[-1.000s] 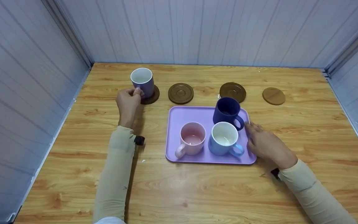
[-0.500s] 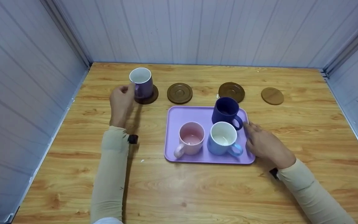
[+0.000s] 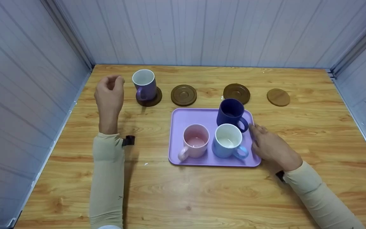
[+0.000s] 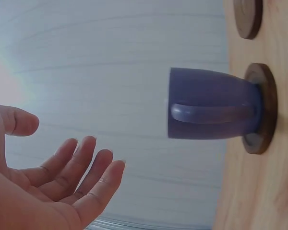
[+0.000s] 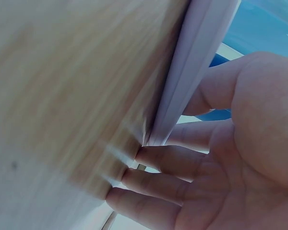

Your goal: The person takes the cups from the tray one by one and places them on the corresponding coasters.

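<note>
A purple mug [image 3: 145, 87] with a white inside stands upright on a dark brown coaster [image 3: 158, 98] at the back left. To its left, apart from it, my left hand [image 3: 109, 97] is raised with nothing in it; the left wrist view shows its fingers [image 4: 98, 191] loosely spread. My right hand [image 3: 273, 148] rests at the right edge of the lilac tray [image 3: 195, 116], fingers fairly straight, touching the rim and the table. On the tray stand a pink mug [image 3: 199, 149], a light blue mug [image 3: 222, 151] and a dark blue mug [image 3: 226, 119].
Right of the purple mug lie two more dark brown coasters, one left [image 3: 184, 95] and one right [image 3: 237, 92], the latter partly behind the dark blue mug. A lighter wooden coaster [image 3: 278, 97] lies farther right. White panel walls [image 3: 189, 31] enclose the wooden table [image 3: 183, 194].
My left hand has let go of the purple mug's handle and moved left and away from it. The mug stays on its coaster. My right hand stays at the tray's edge.
</note>
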The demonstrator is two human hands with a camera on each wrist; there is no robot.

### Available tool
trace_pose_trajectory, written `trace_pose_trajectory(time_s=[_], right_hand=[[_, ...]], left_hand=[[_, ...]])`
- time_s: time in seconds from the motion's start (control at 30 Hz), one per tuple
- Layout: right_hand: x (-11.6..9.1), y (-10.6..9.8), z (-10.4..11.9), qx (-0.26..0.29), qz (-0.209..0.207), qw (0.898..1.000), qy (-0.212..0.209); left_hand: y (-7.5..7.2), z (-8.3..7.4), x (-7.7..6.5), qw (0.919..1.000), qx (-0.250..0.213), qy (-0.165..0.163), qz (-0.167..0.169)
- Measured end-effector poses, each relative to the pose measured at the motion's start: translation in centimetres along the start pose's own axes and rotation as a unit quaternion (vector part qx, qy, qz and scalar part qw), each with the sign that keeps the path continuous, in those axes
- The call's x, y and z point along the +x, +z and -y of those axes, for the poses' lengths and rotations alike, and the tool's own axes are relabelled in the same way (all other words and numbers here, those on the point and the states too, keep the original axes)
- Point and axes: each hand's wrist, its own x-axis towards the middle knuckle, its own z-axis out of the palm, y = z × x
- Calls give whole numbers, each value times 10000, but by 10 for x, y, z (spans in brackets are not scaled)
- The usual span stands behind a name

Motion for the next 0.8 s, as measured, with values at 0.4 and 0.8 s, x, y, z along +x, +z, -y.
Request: trace_pose_trajectory(time_s=[0.4,0.8], right_hand=[[1,-2,1,2,206,9998,47],[-1,2,-2,-33,-18,10000,-73]], left_hand=[[0,-43,-40,9946,-20,727,740],[20,-61,-92,9721,-361,1184,1993]])
